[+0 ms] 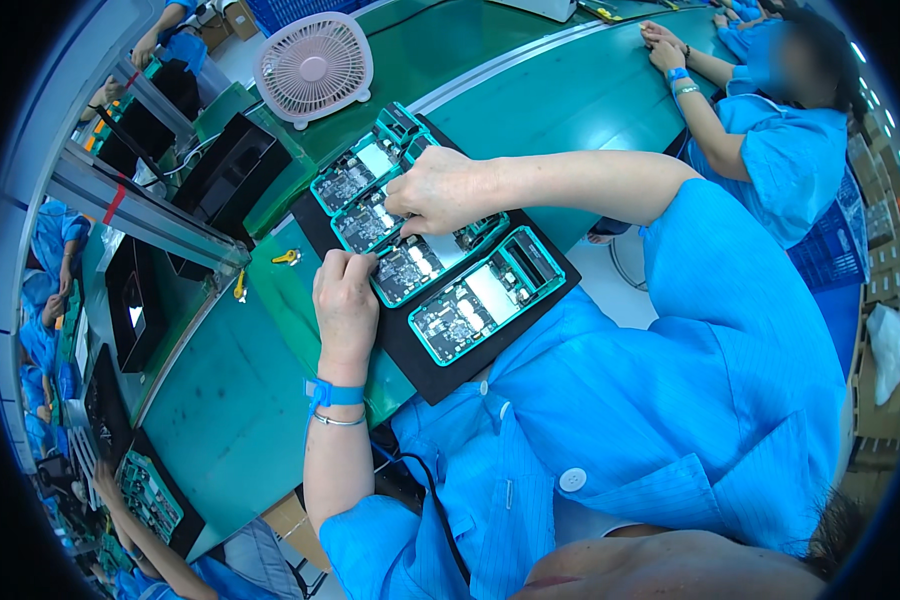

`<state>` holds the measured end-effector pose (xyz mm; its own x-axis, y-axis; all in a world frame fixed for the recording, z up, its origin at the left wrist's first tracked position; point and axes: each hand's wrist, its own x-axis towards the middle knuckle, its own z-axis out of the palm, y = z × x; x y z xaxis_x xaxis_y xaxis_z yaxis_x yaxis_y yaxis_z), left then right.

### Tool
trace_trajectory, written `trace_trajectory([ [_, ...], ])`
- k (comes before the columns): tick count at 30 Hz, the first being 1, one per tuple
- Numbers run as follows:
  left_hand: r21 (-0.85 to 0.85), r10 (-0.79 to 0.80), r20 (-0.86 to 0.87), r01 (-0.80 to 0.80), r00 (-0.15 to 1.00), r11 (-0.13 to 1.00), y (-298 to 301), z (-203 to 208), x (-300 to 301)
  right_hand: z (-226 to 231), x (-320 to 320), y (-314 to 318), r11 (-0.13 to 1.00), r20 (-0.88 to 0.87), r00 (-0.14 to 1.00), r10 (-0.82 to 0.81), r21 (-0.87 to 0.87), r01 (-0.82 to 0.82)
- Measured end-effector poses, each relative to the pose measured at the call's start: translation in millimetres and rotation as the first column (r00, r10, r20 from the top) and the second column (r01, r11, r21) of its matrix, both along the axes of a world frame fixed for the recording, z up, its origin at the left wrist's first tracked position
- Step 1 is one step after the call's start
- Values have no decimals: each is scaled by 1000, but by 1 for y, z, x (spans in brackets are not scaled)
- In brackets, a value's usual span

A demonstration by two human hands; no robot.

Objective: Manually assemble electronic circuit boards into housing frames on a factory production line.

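Several teal-framed handheld device housings with exposed circuit boards lie in a row on a black mat [402, 345]. My right hand [445, 190] reaches over the middle of the row, fingers bent and pinched together low above a middle housing [363, 220]. Whatever its fingertips hold is hidden or too small to name. At the left end of another housing [405, 278], my left hand [345, 300] is closed, with its fingertips against or just beside the frame corner. A blue strap [335, 393] circles the left wrist. The housing nearest me [490, 298] is untouched.
A pink fan [313, 70] stands beyond the mat. Yellow-handled small items [287, 257] lie left of it on the green table [235, 370]. Black trays [232, 165] and a metal post [155, 210] are farther left. Co-workers in blue sit at both sides.
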<state>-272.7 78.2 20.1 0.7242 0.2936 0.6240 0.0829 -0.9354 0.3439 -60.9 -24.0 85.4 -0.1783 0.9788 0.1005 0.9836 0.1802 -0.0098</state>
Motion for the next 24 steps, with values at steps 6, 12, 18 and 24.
trace_trajectory([
  [6, -33, -4, 6, 5, 1000, 999, 0, 0, 0, -5, 2, -2, 998, 13, 999, 30, 62, -30],
  [12, -45, -11, 7, 11, 1000, 999, 1, -1, 1, -5, 1, -2, 995, 56, 998, 30, 93, -36],
  [18, -46, -24, 7, 24, 1000, 999, 1, 0, 1, -5, 2, -1, 997, 24, 999, 39, 58, -40],
  [24, -30, -57, -11, 56, 998, 998, 4, -1, 1, -2, 2, 0, 1000, -15, 1000, 23, 13, -23],
])
